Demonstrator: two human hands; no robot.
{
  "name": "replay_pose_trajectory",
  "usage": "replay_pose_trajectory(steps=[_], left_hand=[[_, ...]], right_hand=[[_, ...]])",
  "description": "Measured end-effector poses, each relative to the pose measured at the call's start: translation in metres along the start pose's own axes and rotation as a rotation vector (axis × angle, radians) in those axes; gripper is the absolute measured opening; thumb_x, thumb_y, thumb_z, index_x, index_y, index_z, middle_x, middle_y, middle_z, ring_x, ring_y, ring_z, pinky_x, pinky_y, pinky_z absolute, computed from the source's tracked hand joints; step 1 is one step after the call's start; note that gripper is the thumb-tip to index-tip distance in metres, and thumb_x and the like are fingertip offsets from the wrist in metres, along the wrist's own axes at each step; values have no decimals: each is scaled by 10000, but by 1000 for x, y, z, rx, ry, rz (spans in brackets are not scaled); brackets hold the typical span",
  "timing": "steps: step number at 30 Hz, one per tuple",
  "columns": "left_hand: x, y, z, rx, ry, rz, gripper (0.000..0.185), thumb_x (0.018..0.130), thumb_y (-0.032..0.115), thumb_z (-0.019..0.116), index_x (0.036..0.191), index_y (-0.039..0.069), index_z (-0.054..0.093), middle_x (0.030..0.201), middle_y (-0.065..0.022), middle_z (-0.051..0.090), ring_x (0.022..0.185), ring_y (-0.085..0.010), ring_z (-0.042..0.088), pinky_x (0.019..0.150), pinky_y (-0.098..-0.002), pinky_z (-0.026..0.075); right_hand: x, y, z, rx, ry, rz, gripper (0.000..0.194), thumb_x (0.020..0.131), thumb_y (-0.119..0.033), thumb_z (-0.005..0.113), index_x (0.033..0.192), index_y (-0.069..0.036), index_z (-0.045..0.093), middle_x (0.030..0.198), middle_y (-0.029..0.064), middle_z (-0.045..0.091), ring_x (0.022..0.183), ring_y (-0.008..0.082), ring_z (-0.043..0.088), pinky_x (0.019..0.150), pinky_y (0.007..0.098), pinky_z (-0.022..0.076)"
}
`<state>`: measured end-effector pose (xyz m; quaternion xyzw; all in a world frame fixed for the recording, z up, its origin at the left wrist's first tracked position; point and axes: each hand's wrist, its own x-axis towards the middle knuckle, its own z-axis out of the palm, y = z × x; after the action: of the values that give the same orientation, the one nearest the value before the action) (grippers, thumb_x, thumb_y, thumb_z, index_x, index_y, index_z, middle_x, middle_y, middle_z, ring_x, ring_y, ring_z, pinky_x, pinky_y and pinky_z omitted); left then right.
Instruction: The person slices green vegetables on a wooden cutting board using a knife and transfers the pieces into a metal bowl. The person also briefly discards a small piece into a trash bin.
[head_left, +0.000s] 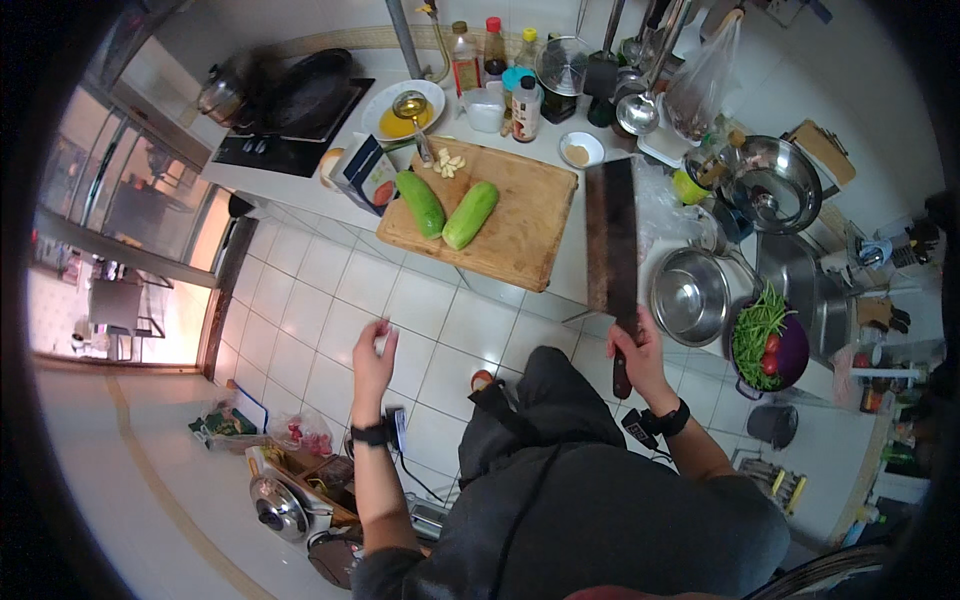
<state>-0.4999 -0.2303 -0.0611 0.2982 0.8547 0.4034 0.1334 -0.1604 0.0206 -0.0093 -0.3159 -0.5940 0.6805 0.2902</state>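
My right hand (637, 356) grips the wooden handle of a cleaver (611, 232). Its broad dark blade points away from me, above the counter's front edge and right of the cutting board. With bent fingers and the thumb apart, my left hand (375, 354) hovers over the floor in front of the counter, holding nothing. Two light green cucumber-like vegetables, a left one (421, 204) and a right one (471, 215), lie side by side on the wooden cutting board (525, 225). Behind them is a small pile of garlic cloves (448, 163).
Left of the board stand a carton (365, 176), a bowl of yellow liquid with a ladle (390, 124) and a black cooktop (274, 154). Bottles (525, 112) line the wall. Rightward are a steel basin (688, 296), the sink (787, 274) and a purple colander (791, 349) with green beans and tomatoes.
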Motion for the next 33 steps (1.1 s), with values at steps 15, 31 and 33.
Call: replay_pose_trajectory(steps=[15, 31, 33], left_hand=[[212, 87, 188, 676, -206, 208, 710, 730, 449, 736, 1202, -10, 468, 1143, -149, 560, 1110, -309, 523, 878, -410, 465], [243, 86, 232, -87, -732, -149, 668, 751, 560, 710, 1022, -47, 641, 984, -222, 676, 911, -324, 665, 789, -384, 517], [240, 81, 239, -187, -654, -104, 689, 760, 496, 741, 1124, -65, 576, 1040, -218, 661, 950, -301, 655, 793, -382, 512]], right_hand=[[58, 46, -27, -340, 181, 119, 462, 870, 0, 627, 1313, -4, 499, 787, -48, 515, 704, 31, 441, 622, 176, 375], [77, 43, 43, -301, 334, 314, 431, 888, -60, 634, 1283, 34, 493, 961, 43, 618, 842, 89, 534, 757, 230, 452], [85, 45, 57, -262, 386, 220, 417, 891, -86, 644, 1265, 36, 507, 927, 35, 612, 800, 83, 516, 726, 229, 450]])
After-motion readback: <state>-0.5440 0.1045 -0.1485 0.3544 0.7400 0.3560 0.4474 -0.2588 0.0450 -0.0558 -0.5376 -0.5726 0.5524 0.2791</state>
